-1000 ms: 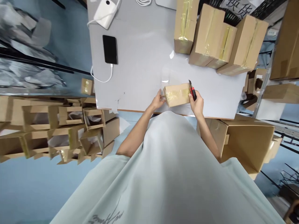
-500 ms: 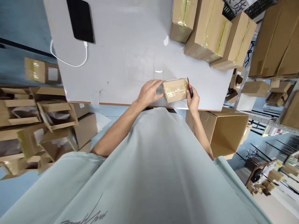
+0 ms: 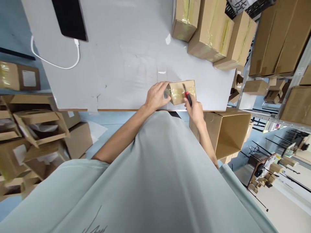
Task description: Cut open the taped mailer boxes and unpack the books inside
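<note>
A small cardboard box [image 3: 177,93] with shiny clear tape over its top sits near the front edge of the white table [image 3: 126,71]. My left hand [image 3: 157,95] grips its left end, thumb in front and fingers behind. In my right hand [image 3: 195,109] is a utility knife [image 3: 187,95] with a red and black handle, held over the right half of the box. Its tip points away from me above the taped top; whether the blade touches the tape I cannot tell.
Several taped cartons [image 3: 209,29] stand at the table's back right. A black phone [image 3: 70,19] with a white cable [image 3: 77,55] lies back left. Below the table's right edge is an open carton [image 3: 233,136]; open boxes [image 3: 41,126] are piled on the left.
My right hand has moved left with the utility knife, from the box's right end to over its top. My left hand keeps its grip on the box. The view has shifted slightly.
</note>
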The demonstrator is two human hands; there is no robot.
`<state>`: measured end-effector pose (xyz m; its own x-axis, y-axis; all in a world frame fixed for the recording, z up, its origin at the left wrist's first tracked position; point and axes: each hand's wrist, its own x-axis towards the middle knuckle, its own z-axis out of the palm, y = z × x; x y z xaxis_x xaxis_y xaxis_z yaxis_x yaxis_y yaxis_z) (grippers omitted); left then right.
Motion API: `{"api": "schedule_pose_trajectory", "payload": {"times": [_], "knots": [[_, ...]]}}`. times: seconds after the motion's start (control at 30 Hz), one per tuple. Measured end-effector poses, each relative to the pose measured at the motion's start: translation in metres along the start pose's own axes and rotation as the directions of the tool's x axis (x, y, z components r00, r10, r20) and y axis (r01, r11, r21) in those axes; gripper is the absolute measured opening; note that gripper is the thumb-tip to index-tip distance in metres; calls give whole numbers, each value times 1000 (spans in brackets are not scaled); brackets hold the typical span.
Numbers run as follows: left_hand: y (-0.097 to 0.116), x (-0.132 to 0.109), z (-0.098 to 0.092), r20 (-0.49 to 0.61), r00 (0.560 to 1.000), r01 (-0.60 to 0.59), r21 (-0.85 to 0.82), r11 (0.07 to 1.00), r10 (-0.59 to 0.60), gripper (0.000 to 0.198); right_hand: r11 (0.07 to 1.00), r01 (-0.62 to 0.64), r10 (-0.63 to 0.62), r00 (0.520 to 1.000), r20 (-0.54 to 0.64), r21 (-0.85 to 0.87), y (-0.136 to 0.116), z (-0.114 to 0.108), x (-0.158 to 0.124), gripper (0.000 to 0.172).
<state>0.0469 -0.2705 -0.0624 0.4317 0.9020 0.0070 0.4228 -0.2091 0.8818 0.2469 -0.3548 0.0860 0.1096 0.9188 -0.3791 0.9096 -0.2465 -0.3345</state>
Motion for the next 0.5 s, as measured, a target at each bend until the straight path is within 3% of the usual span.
{"api": "schedule_pose_trajectory", "payload": {"times": [0.07,0.23,0.5], "knots": [[1,0,-2,5,1000,-13,-4,1000,13,69,1000,-22,21,997,68,17,-19,4,-7,60],[3,1,-5,24,1000,-19,-23,1000,20,65,997,-74,74,993,89,-9,-42,16,-8,60],[9,0,-8,-8,999,-41,37,998,41,60,962,-140,175,975,136,-236,-71,9,-7,62]]}}
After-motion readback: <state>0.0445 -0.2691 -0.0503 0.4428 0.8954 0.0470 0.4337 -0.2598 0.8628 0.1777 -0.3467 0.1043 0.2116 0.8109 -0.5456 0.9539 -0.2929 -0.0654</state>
